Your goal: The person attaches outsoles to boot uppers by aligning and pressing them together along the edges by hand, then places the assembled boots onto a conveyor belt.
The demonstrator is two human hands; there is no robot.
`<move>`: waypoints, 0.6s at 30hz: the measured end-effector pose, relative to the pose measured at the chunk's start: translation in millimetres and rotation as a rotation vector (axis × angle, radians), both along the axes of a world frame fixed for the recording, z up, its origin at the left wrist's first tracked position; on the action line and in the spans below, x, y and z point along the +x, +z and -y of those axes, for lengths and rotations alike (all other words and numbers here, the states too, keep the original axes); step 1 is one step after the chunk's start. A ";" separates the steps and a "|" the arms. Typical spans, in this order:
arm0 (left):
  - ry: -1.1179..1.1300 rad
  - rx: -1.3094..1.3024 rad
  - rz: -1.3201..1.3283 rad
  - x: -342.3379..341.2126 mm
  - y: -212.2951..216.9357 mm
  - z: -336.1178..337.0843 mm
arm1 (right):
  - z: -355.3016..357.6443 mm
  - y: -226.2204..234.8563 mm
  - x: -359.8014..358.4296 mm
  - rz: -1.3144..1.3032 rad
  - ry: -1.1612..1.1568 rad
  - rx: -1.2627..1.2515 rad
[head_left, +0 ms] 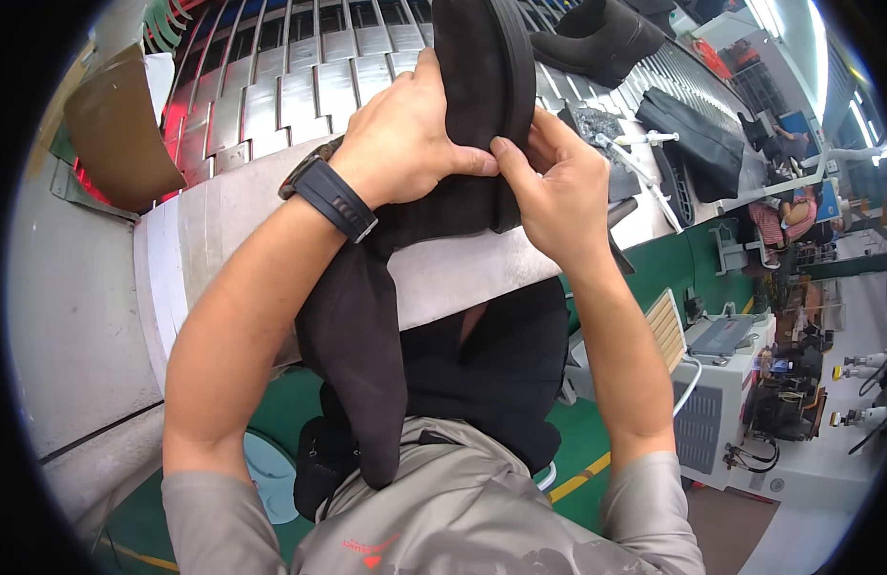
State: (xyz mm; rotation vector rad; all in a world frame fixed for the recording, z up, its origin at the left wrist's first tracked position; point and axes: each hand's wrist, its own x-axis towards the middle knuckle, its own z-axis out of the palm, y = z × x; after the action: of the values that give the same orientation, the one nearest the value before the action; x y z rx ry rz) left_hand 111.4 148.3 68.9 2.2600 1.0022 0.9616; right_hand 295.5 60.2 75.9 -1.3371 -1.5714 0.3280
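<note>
A dark boot (470,77) with a thick black sole (516,72) is held on its side at the table edge, toe pointing away. Its soft shaft (357,355) hangs down over the edge towards my lap. My left hand (405,134), with a black watch on the wrist, grips the upper, its thumb stretched across to the sole seam. On the sole side, my right hand (568,192) has its thumb pressed at the seam and its other fingers curled behind the sole. The two thumb tips almost meet.
Ahead runs a slatted metal conveyor (319,91) carrying another dark boot (606,43). Right of my hands lie a white handled tool (640,168) and a black boot shaft (693,139). A brown curved panel (118,129) stands at left. A grey machine (707,402) and seated people are at right.
</note>
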 end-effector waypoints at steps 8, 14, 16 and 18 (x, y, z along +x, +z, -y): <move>-0.035 -0.012 0.013 -4.9 -0.9 1.1 | -0.3 7.3 -1.7 0.121 0.003 0.005; 0.042 -0.103 -0.026 -0.3 13.8 17.5 | 8.9 37.9 -10.6 0.373 -0.128 -0.086; 0.079 -0.113 -0.049 -1.7 14.1 21.2 | 7.9 46.2 -10.1 0.527 -0.150 -0.039; 0.089 0.055 -0.146 -4.2 14.6 24.0 | 4.0 66.3 -1.7 0.691 -0.059 -0.070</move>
State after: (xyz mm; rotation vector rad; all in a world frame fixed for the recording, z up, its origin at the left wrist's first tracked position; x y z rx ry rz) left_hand 107.2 124.3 83.5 2.3766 1.1602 0.8800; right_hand 293.9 56.2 142.2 -1.6510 -2.0852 -0.1420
